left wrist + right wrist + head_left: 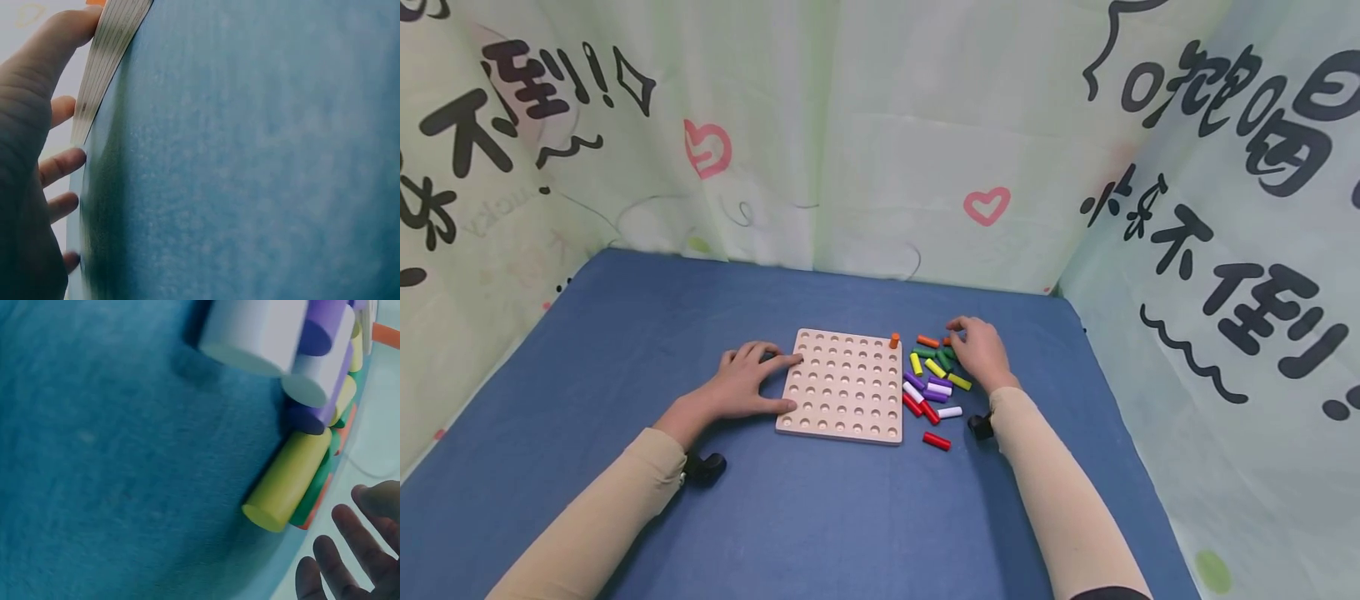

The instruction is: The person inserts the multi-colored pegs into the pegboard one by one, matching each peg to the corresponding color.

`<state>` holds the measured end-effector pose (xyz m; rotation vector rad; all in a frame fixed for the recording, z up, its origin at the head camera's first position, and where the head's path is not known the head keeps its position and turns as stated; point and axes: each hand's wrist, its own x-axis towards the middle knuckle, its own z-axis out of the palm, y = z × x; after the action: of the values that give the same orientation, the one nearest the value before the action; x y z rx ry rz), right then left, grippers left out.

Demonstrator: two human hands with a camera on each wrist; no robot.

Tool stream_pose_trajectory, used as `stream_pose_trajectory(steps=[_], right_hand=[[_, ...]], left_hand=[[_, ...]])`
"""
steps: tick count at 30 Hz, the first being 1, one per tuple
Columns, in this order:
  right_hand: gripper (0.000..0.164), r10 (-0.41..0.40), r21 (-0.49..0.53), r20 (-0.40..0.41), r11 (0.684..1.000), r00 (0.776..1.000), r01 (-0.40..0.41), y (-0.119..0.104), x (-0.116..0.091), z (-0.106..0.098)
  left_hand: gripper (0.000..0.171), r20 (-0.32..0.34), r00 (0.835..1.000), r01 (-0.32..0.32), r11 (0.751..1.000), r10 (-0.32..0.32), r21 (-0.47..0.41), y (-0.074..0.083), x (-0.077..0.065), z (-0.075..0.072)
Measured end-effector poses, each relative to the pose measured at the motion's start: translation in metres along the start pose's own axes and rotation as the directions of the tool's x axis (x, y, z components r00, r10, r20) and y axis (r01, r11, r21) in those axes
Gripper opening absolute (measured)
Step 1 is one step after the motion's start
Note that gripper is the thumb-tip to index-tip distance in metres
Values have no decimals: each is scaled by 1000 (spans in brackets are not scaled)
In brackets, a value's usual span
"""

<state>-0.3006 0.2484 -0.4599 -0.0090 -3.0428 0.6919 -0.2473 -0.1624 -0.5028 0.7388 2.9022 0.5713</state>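
Along the left edge of the pegboard [838, 373], a spread left hand [747, 385], with thumb by the near left corner and forefinger at the edge further back. Straight fingers on one side only, with no wrap around the wood: probably a steadying touch, against sliding. At the pegboard's far right corner, one upright orange peg [894, 341] seated in a hole.

Just right of the pegboard, a loose cluster of lying pegs, seemingly kept close for short reaches. Roughly sorted by colour, from far end to near: a lying orange peg [928, 341], green pegs [924, 352], yellow pegs [959, 382], purple pegs [935, 397], white pegs [950, 412] and red pegs [936, 441], some touching, with the nearest red one apart. Perhaps grouped so for easy picking by colour.

Beyond the cluster, off to the right of the pegboard's far right corner, a right hand [981, 354] with fingertips over another orange peg [947, 342], partly covered. Curved that way, judging by the peg's slimness, for a fingertip hold. Cannot tell of an actual pinch, with the contact hidden. Under pegboard and pegs alike, a blue-covered table [775, 517].
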Motion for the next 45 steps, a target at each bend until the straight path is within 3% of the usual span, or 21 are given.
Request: stream_pose_trajectory(steps=[7, 22, 28, 35, 45], right_hand=[[28, 35, -11, 44, 999, 998, -35, 7, 1, 7], [25, 78, -25, 76, 997, 994, -76, 10, -4, 6], [24, 80, 3, 66, 997, 995, -80, 13, -4, 4], [31, 59, -44, 93, 997, 994, -55, 16, -6, 4], [28, 49, 24, 36, 998, 998, -50, 15, -6, 5]], left_hand=[[86, 23, 999, 44, 998, -43, -43, 1, -3, 1], [85, 33, 998, 53, 996, -51, -68, 1, -5, -2], [86, 38, 998, 55, 997, -52, -62, 2, -4, -4], [85, 53, 997, 60, 996, -57, -68, 3, -3, -5], [85, 60, 997, 54, 996, -50, -76, 3, -2, -6]])
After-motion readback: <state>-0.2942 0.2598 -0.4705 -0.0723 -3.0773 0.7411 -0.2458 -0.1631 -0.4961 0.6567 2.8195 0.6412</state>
